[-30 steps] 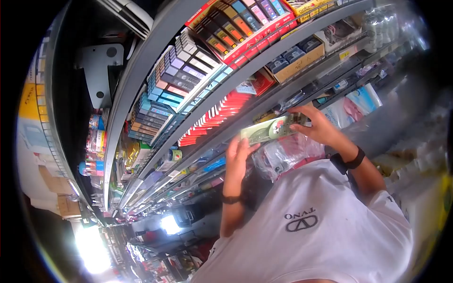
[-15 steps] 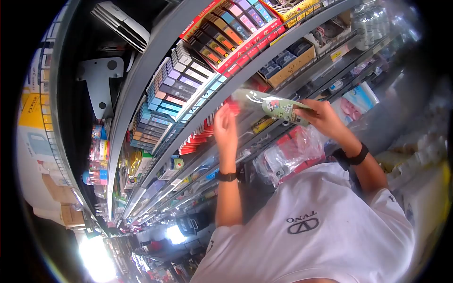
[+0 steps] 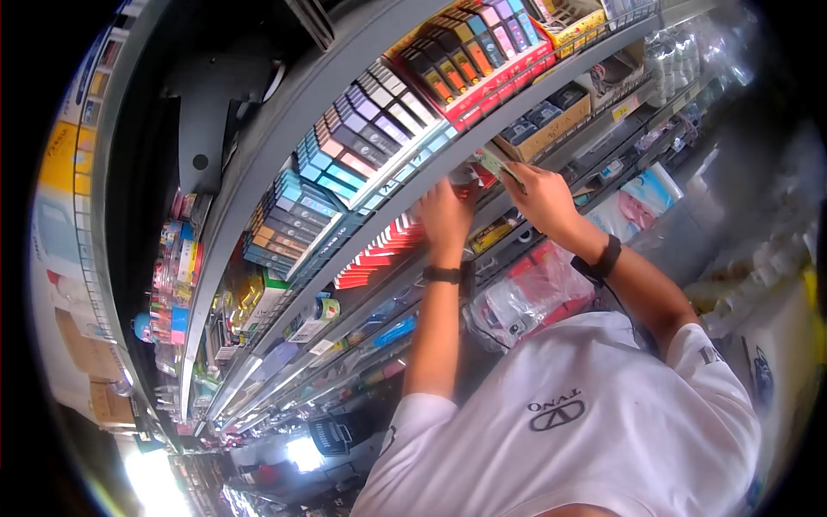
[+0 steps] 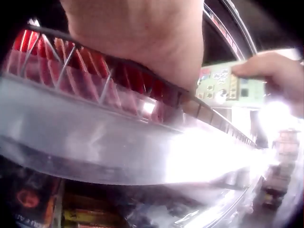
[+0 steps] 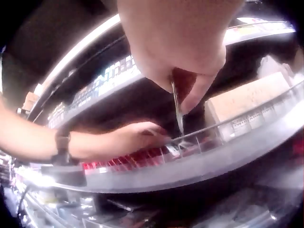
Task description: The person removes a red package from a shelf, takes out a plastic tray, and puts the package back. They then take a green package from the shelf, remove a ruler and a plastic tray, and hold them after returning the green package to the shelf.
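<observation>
My right hand [image 3: 544, 202] pinches a thin, flat green printed packet [image 4: 221, 90] between thumb and fingers. In the right wrist view the packet stands nearly edge-on, its lower end at the wire rail of a shelf. My left hand [image 3: 448, 215] reaches over that rail into a row of red packets [image 3: 379, 254], at the end nearest the green one. The right wrist view shows the left fingers bent down at the row's end; I cannot tell whether they grip a packet.
Above the row, a shelf holds pastel and dark small boxes [image 3: 357, 133] and a red display carton [image 3: 500, 86]. A cardboard box [image 3: 551, 125] stands right of the red packets. Plastic-wrapped goods [image 3: 534, 293] hang below. A wire rail [image 4: 107, 85] edges the shelf.
The green packet was between both hands, then in the right hand alone, and has turned edge-on toward the shelf. My left hand let go of it and moved into the red packets.
</observation>
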`<action>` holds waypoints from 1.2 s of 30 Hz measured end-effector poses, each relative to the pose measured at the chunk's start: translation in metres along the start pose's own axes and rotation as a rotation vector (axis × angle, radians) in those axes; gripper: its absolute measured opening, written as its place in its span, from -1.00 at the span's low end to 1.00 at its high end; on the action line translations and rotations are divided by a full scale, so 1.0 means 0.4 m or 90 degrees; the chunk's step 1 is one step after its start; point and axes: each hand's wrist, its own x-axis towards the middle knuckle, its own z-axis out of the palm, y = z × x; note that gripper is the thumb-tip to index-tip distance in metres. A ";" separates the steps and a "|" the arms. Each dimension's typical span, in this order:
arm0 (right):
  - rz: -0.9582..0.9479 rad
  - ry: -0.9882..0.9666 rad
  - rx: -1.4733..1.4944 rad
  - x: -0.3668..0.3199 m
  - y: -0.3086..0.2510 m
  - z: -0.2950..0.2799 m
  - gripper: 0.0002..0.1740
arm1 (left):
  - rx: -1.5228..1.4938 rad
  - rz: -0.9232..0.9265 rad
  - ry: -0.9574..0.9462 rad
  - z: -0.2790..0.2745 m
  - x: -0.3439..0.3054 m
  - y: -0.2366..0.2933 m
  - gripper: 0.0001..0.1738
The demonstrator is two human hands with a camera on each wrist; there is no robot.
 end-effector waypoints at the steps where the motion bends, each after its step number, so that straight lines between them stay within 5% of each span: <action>1: 0.002 -0.007 -0.039 0.014 -0.002 0.022 -0.76 | -0.001 -0.013 -0.012 -0.003 0.001 0.002 -0.20; 10: 0.030 -0.148 -0.074 0.126 0.037 0.179 -0.66 | -0.040 -0.006 -0.005 -0.012 0.000 -0.011 -0.09; 13: -0.092 -0.132 0.058 0.131 0.080 0.219 -0.62 | -0.063 -0.016 -0.012 -0.019 0.004 -0.012 -0.09; 22: 0.111 -0.230 0.142 0.156 0.109 0.214 -0.54 | -0.062 -0.020 -0.002 -0.010 0.001 -0.010 -0.07; 25: 0.008 -0.230 0.055 0.160 0.149 0.248 -0.51 | -0.056 -0.013 0.007 -0.008 0.001 -0.006 -0.05; 36: 0.055 -0.131 0.085 0.127 0.117 0.209 -0.64 | -0.062 0.011 0.021 0.002 0.000 -0.021 -0.05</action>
